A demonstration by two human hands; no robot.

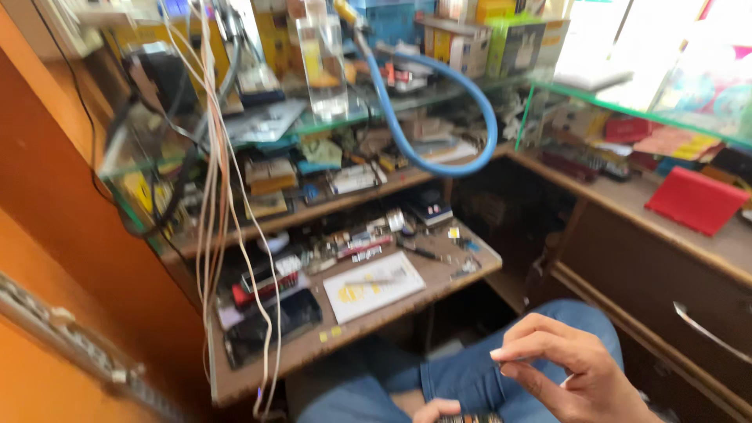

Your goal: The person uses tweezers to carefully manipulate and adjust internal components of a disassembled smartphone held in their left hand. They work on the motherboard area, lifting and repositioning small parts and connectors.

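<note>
My right hand (568, 364) pinches a thin metal pin (509, 359) between thumb and forefinger, raised over my lap for a look. Below it, my left hand (437, 410) steadies a dark gadget (470, 418) — grip mostly hidden.

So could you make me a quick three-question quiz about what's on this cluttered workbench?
1. True or false: the right hand pinches a thin small object above the lap.
2. What colour is the looping flexible hose? A) blue B) green C) black
3. What lies flat in the middle of the wooden desk?

Key: 1 true. 2 A. 3 a white mat with yellow marks.
</note>
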